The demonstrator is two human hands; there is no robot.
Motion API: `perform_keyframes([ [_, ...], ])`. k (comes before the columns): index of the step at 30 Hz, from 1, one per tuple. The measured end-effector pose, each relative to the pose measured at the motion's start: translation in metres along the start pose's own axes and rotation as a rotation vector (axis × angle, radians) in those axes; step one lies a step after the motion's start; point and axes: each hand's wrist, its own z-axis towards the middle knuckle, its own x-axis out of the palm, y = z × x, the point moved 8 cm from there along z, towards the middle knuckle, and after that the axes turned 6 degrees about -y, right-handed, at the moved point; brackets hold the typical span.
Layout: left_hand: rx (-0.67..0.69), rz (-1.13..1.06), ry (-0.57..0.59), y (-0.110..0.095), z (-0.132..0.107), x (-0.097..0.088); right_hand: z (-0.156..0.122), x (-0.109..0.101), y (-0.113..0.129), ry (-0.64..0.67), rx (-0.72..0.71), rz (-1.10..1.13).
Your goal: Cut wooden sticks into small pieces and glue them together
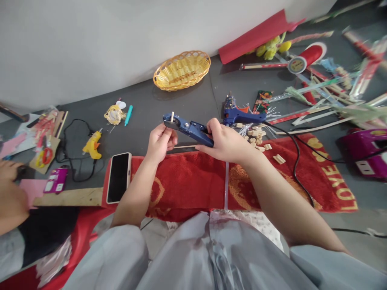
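My right hand (225, 143) is wrapped around the handles of a pair of blue hand shears (193, 131). Their curved jaws point left, with a thin pale wooden stick (172, 116) standing upright between them. Below the jaws, my left hand (159, 143) pinches the stick's lower part, which its fingers mostly hide. Another thin stick (185, 146) lies between my hands, along the edge of the red towel (187, 177). Just past my right hand lie a blue glue gun (242, 116) and several short, pale wooden pieces (256, 133).
A wicker basket (181, 72) stands against the wall. On the left are a phone (119, 177), a yellow glue gun (93, 145) and a co-worker's arm (12, 201). Wrapped sticks, a red ribbon spool (311, 56) and a purple box (365, 153) crowd the right. A black cable (298, 157) crosses the towel.
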Motion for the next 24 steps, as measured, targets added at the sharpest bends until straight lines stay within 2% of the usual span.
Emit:
perform_keyframes([
  [24,0.211,0.236,0.034,-0.014,-0.002,-0.002,0.001,-0.007,-0.002,0.003,0.033,0.046],
])
